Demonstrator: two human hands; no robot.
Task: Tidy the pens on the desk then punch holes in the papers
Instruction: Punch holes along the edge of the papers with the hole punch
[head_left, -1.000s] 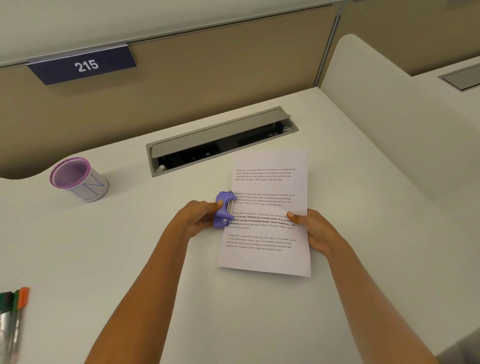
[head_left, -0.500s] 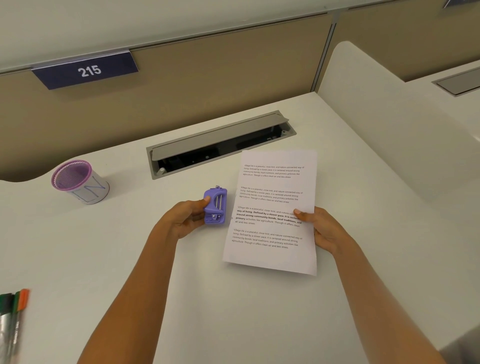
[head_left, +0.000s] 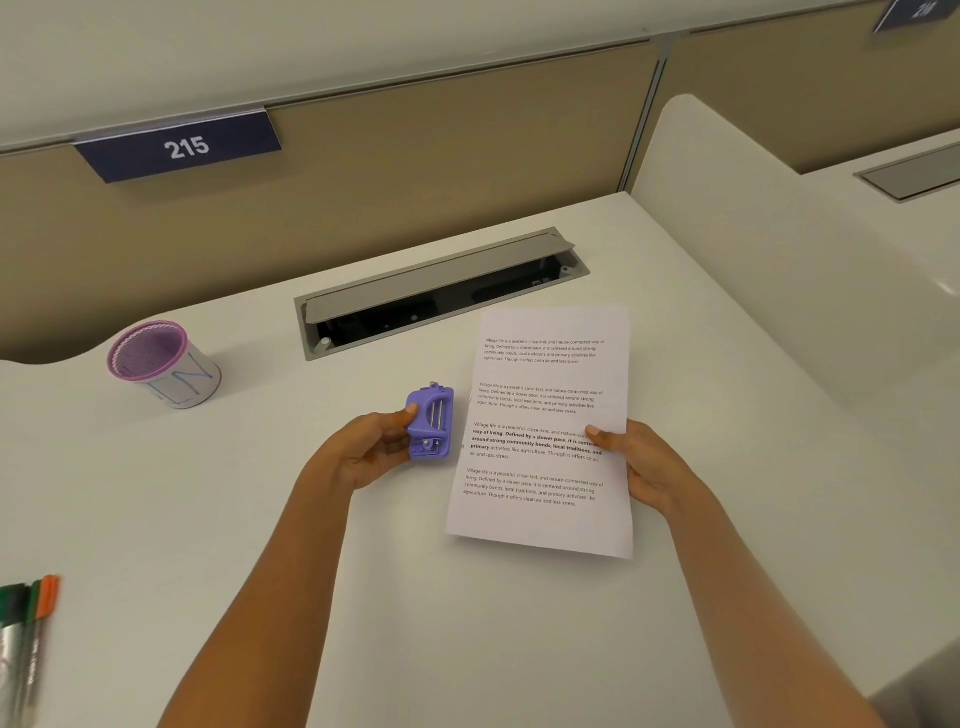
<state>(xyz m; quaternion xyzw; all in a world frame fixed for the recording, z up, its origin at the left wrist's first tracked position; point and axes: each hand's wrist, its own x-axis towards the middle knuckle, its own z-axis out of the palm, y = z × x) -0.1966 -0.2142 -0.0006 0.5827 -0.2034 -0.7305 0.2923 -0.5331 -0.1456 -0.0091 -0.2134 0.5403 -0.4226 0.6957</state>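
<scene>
Left of the paper, the left hand clamps the punch, just clear of its edge. Right hand pinches the paper's right edge. Punching step; next, re-seat the edge in the slot. Pens lie far left, outside the cup.

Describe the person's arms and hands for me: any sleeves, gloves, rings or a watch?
Both forearms are bare right up to the bottom edge of the picture, with no sleeves in sight. The left hand and the right hand wear no gloves, and no rings, watch or bracelet show on the fingers or wrists. A bit of grey fabric shows at the bottom right corner, perhaps clothing.
</scene>
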